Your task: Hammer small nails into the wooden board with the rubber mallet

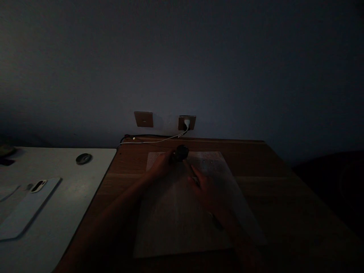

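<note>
The picture is very dark. My left hand (163, 163) reaches in from the lower left, its fingers closed at the side of a small dark roundish object (182, 152). Opposite it, my right hand (205, 185) grips a brownish stick-like tool (188, 167). The tool's tip points up and left and meets or nearly meets the underside of the dark object; contact cannot be made out. Both hands are over a pale rectangular sheet or board (170, 223). Something like a watch or band (214, 220) shows at my right wrist.
The sheet lies on a wooden table (256, 163) against a wall. A white cable (153, 141) runs from a plugged wall socket (191, 123) along the back edge, beside a second wall plate (143, 119). On a white table (71, 197) at left are a phone (28, 208) and a dark round lid-like disc (83, 159).
</note>
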`<state>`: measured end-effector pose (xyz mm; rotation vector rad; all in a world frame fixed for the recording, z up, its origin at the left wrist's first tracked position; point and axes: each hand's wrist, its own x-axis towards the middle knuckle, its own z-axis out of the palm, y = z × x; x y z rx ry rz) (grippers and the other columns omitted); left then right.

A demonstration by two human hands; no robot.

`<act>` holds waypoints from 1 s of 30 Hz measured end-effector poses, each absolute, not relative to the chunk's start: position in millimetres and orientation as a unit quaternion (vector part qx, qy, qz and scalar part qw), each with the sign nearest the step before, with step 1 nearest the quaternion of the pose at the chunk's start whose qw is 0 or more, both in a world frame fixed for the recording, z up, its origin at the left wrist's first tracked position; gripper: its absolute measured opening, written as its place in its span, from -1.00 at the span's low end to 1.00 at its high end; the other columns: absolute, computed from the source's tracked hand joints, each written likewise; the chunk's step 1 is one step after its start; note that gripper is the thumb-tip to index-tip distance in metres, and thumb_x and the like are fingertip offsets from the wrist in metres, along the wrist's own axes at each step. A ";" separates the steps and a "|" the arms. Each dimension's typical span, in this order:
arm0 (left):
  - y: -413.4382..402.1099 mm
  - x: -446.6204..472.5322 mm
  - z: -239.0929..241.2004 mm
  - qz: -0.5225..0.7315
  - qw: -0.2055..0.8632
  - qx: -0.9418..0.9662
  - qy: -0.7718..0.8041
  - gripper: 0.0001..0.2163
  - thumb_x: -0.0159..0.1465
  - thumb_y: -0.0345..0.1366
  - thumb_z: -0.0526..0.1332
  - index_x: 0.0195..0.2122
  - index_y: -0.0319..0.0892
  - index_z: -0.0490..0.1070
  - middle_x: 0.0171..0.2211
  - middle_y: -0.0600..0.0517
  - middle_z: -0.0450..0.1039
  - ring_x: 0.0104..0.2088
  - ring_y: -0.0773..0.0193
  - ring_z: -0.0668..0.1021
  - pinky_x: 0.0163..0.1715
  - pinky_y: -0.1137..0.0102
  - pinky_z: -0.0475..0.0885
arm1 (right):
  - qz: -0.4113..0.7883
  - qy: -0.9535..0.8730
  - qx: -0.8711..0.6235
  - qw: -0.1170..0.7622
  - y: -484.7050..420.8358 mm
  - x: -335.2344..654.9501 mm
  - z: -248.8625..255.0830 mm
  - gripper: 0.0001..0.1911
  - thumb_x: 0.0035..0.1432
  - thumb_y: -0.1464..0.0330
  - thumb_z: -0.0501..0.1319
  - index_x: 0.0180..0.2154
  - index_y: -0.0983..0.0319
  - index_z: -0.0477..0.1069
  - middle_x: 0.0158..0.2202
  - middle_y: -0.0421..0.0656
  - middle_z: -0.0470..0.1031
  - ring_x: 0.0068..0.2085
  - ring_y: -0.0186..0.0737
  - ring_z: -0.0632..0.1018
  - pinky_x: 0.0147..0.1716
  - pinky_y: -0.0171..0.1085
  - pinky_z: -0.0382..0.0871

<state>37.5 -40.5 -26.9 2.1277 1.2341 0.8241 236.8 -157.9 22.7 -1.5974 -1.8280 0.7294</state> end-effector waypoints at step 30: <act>-134.5 110.8 13.9 0.058 -0.071 0.976 0.199 -0.82 0.40 -0.45 0.12 -0.11 -0.17 0.49 -0.23 -0.07 0.59 -0.20 0.11 0.59 -0.23 0.26 0.46 | 0.339 -0.478 -0.730 0.351 -224.1 331.3 -8.3 -0.19 0.21 -0.09 0.11 0.30 0.29 0.32 -0.56 -0.18 0.52 -0.62 -0.16 0.45 -0.62 -0.23 0.33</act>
